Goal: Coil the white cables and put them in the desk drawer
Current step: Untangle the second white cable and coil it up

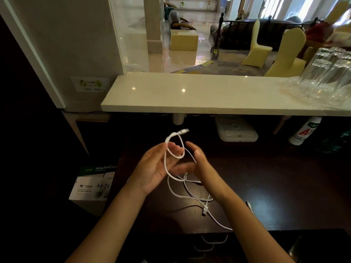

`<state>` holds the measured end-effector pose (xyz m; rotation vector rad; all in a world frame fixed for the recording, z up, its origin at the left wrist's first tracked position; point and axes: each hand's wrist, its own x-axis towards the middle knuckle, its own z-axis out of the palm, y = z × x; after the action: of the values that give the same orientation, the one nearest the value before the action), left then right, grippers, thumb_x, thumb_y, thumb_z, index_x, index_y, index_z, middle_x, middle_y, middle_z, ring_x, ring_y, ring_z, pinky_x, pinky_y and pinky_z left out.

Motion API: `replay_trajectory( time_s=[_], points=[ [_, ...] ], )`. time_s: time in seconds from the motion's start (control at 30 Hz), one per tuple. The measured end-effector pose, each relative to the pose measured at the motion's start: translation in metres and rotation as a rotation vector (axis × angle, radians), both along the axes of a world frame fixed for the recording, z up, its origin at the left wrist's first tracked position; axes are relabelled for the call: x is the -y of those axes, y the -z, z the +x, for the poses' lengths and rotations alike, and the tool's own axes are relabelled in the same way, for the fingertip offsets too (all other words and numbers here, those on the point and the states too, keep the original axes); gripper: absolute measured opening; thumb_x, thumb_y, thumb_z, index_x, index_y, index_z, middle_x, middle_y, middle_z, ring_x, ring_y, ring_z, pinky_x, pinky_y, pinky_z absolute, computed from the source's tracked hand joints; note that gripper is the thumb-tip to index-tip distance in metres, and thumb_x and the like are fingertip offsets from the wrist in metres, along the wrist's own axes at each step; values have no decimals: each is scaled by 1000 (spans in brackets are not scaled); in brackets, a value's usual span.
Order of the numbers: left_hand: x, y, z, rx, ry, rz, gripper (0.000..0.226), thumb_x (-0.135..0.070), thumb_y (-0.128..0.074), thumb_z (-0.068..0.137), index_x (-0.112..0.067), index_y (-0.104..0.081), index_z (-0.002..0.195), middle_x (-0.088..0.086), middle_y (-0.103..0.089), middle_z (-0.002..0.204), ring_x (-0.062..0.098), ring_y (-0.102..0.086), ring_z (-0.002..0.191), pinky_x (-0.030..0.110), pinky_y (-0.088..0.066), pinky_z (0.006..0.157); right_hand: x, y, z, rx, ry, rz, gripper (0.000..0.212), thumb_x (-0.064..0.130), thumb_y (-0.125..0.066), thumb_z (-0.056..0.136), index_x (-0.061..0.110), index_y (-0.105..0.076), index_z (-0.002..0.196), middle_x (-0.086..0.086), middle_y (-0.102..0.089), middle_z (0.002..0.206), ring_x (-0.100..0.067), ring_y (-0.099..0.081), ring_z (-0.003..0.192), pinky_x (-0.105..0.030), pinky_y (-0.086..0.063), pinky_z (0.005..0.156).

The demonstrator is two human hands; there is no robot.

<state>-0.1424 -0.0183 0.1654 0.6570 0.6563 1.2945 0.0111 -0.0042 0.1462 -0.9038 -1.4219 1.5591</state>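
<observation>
White cable (164, 162) hangs in a loop between our 2 hands above the dark bench (266, 177), its tail lying on the wood. Our left hand (153, 168) pinches the loop with curled thumb and fingers. Our right hand (197, 160) is blurred beside a strand; we cannot tell its grip.

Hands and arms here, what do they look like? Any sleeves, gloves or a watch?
No gloves on the left hand or right hand, and no ring shows, though the right fingers are blurred. The left forearm and right forearm are bare to the picture's edge: no sleeves, watch or bracelet in sight.
</observation>
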Motion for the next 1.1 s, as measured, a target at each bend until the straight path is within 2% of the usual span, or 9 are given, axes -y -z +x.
replay_trajectory(
  time_s=[0.1, 0.2, 0.33, 0.53, 0.67, 0.73, 0.83, 0.93, 1.1],
  points=[
    [-11, -5, -15, 6, -110, 33, 23, -31, -73, 60, -14, -75, 74, -4, -64, 55, 8, -66, 60, 26, -57, 68, 10, 3, 1, 290, -136, 134, 43, 44, -41, 92, 15, -50, 123, -12, -60, 69, -16, -60, 68, -25, -46, 78],
    [-15, -9, -28, 1, -181, 31, 24, -27, -53, 76, -14, -73, 77, -7, -56, 50, 3, -58, 52, 20, -55, 61, 2, -1, 8, 398, -228, 209, 25, 28, -43, 94, 20, -66, 88, 0, -50, 59, -14, -46, 56, -32, -39, 61],
    [-15, -12, -37, 61, -243, 21, 24, -32, -55, 73, -16, -72, 69, -7, -54, 48, 1, -53, 47, 13, -47, 48, -8, -18, 23, 544, -419, 180, 23, 18, -45, 96, 15, -67, 87, 6, -50, 57, -7, -45, 52, -18, -39, 56],
    [-12, -13, -37, 53, -216, 51, 21, -32, -48, 79, -18, -60, 69, -6, -56, 49, 3, -52, 44, 14, -44, 45, -13, -30, 38, 591, -656, -43, 23, 17, -44, 97, 9, -65, 101, -2, -58, 66, -13, -63, 61, -23, -54, 62],
    [-13, -14, -38, 32, -221, 57, 34, -32, -42, 88, -20, -66, 66, -7, -52, 44, 4, -53, 47, 15, -47, 51, -10, -27, 37, 616, -569, -36, 24, 20, -47, 96, 11, -69, 89, 0, -59, 58, -14, -59, 51, -18, -51, 53],
    [-11, -16, -38, 19, -214, 66, 37, -34, -42, 87, -20, -72, 69, -7, -55, 45, 2, -51, 42, 12, -44, 45, -10, -26, 36, 578, -472, 22, 24, 17, -49, 94, 10, -69, 82, 0, -56, 53, -12, -51, 44, -15, -44, 48],
    [-8, -16, -36, 28, -138, 57, 33, -37, -47, 78, -22, -76, 84, -4, -73, 76, 1, -50, 40, 8, -38, 39, -10, -28, 33, 524, -389, 63, 25, 14, -50, 94, 11, -67, 75, 0, -53, 50, -7, -44, 38, -13, -37, 44],
    [-6, -14, -39, 73, 0, 76, 42, -37, -65, 73, -12, -69, 106, 4, -71, 107, 3, -58, 57, 11, -46, 49, -12, -26, 32, 542, -374, 76, 25, 17, -51, 93, 11, -68, 75, 2, -54, 49, -9, -43, 38, -13, -37, 44],
    [-3, -11, -50, 89, 100, 78, 68, -32, -79, 61, -16, -58, 124, 6, -67, 117, 15, -67, 93, 19, -55, 65, -11, -24, 37, 536, -353, 88, 24, 18, -51, 94, 12, -68, 77, 4, -55, 49, -9, -45, 41, -13, -38, 46]
  ],
)
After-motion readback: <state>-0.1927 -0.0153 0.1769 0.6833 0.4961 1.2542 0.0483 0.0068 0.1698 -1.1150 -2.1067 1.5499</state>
